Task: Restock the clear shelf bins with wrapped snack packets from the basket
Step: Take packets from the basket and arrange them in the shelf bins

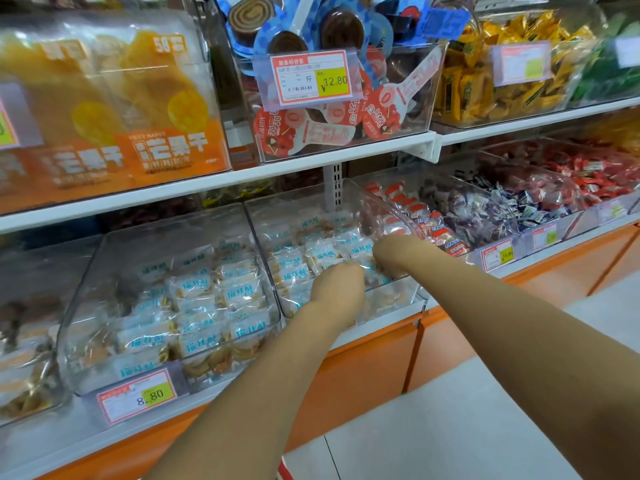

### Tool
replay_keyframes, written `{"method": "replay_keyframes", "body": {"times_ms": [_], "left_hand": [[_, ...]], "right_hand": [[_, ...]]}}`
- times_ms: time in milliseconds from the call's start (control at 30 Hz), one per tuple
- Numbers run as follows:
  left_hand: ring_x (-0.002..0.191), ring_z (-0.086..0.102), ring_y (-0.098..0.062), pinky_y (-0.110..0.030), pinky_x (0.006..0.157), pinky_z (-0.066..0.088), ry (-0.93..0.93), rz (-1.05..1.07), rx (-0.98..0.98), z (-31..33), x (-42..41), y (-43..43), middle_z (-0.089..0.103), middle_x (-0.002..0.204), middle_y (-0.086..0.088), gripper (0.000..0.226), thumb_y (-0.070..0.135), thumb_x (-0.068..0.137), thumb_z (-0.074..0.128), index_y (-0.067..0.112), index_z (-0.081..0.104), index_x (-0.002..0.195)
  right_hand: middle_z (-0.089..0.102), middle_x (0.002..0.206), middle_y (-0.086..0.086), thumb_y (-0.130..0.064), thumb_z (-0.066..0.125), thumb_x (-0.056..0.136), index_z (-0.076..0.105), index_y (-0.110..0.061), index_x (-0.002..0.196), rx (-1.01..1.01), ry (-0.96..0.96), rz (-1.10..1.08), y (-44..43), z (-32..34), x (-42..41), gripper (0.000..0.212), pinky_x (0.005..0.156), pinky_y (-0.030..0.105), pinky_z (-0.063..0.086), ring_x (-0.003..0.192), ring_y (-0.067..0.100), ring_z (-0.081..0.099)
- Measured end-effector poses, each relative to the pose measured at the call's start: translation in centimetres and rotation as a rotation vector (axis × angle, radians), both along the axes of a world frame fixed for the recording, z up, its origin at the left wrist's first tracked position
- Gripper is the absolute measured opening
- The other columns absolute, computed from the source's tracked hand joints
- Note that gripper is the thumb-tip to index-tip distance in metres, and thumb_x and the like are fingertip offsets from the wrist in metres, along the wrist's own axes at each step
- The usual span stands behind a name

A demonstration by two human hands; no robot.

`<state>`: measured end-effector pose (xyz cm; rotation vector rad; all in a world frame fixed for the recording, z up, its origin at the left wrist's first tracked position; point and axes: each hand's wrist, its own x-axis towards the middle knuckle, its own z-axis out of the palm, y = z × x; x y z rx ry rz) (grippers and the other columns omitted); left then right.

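The lower shelf (568, 247) carries a clear bin (394, 296) at its front edge, filled with white-and-blue snack packets (294, 268). The left hand (337, 282) and right hand (391, 254) reach in among them. Their fingers are hidden, so the grip cannot be told.

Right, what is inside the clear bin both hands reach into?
Blue-lettered wrapped snack packets lie in the clear bin. The left hand and right hand cover some; fingertips and its floor are hidden.
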<state>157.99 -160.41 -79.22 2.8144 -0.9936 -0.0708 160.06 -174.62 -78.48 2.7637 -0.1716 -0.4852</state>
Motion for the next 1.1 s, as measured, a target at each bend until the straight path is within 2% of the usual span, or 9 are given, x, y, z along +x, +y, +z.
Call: {"method": "replay_keyframes", "body": {"times_ms": [100,267,400,500,667,800,867,967,1100], "left_hand": [[0.095,0.057,-0.024,-0.034,0.079,0.048,-0.039,-0.013,-0.276,-0.4,-0.9,1.7,0.059,0.105,-0.006,0.026,0.003,0.094,0.043,0.01,0.065,0.107],[0.096,0.054,-0.006,-0.016,0.083,0.042,0.0,0.011,-0.613,-1.2,-4.5,7.8,0.059,0.106,0.007,0.025,0.013,0.098,0.044,0.017,0.067,0.105],[0.083,0.05,0.007,-0.003,0.071,0.038,0.081,0.039,-0.694,-2.0,-7.4,13.0,0.059,0.098,0.012,0.018,0.016,0.097,0.049,0.02,0.066,0.102],[0.067,0.052,-0.004,-0.017,0.062,0.039,0.149,0.107,-0.639,-3.7,-9.1,17.0,0.059,0.075,0.005,0.022,0.026,0.096,0.052,0.014,0.061,0.081],[0.05,0.029,-0.014,-0.029,0.052,0.021,0.347,0.29,-0.345,-9.8,-12.2,24.8,0.03,0.054,-0.003,0.045,0.031,0.096,0.052,0.013,0.036,0.059],[0.051,0.038,-0.016,-0.024,0.052,0.028,0.613,0.328,-0.27,-15.4,-15.5,29.7,0.038,0.059,-0.006,0.038,0.032,0.094,0.058,0.01,0.046,0.065],[0.066,0.054,-0.017,-0.019,0.056,0.032,0.734,0.305,-0.166,-17.4,-17.3,31.4,0.05,0.07,0.001,0.027,0.037,0.09,0.062,0.016,0.057,0.075],[0.097,0.055,-0.013,-0.019,0.073,0.039,0.837,0.242,0.009,-19.9,-20.6,32.9,0.058,0.111,0.004,0.029,0.045,0.087,0.064,0.028,0.061,0.11],[0.104,0.057,-0.011,-0.021,0.085,0.045,0.759,0.283,-0.005,-21.9,-23.5,33.9,0.061,0.12,0.006,0.041,0.037,0.086,0.066,0.027,0.056,0.124]], "right_hand": [[0.054,0.129,0.016,-0.002,0.048,0.093,0.054,0.0,0.125,-0.049,-0.018,-0.024,0.6,0.0,-0.7,0.033,0.096,0.037,0.044,0.114,0.03,0.056],[0.057,0.125,0.016,-0.009,0.054,0.092,0.051,-0.002,0.13,0.114,-0.078,-0.132,0.9,1.1,-2.0,0.039,0.087,0.033,0.047,0.111,0.03,0.056],[0.063,0.096,0.011,-0.012,0.055,0.091,0.061,-0.006,0.094,0.166,-0.323,-0.144,3.6,2.6,-4.9,0.01,0.073,0.035,0.047,0.085,0.027,0.057],[0.054,0.076,0.007,-0.034,0.059,0.092,0.052,-0.008,0.078,0.255,-0.436,-0.056,8.7,2.8,-8.3,0.03,0.063,0.031,0.044,0.075,0.025,0.055],[0.061,0.085,0.011,-0.038,0.06,0.091,0.062,-0.004,0.089,0.409,-0.065,0.129,18.3,-2.1,-13.7,0.034,0.068,0.031,0.045,0.087,0.029,0.059],[0.051,0.071,0.002,-0.028,0.057,0.094,0.049,-0.016,0.063,0.432,0.222,0.253,23.4,-8.9,-18.0,0.035,0.062,0.029,0.041,0.07,0.02,0.052],[0.064,0.094,0.011,-0.021,0.058,0.094,0.067,-0.006,0.085,0.426,0.345,0.329,24.9,-12.2,-19.9,0.02,0.075,0.034,0.047,0.089,0.026,0.06],[0.056,0.131,0.009,-0.013,0.065,0.088,0.057,-0.009,0.13,0.449,0.605,0.357,25.7,-15.6,-22.2,0.042,0.096,0.035,0.044,0.119,0.026,0.052],[0.047,0.138,0.005,-0.009,0.074,0.078,0.048,-0.02,0.138,0.325,0.68,0.426,25.6,-18.8,-23.7,0.066,0.092,0.033,0.047,0.121,0.027,0.048]]}}
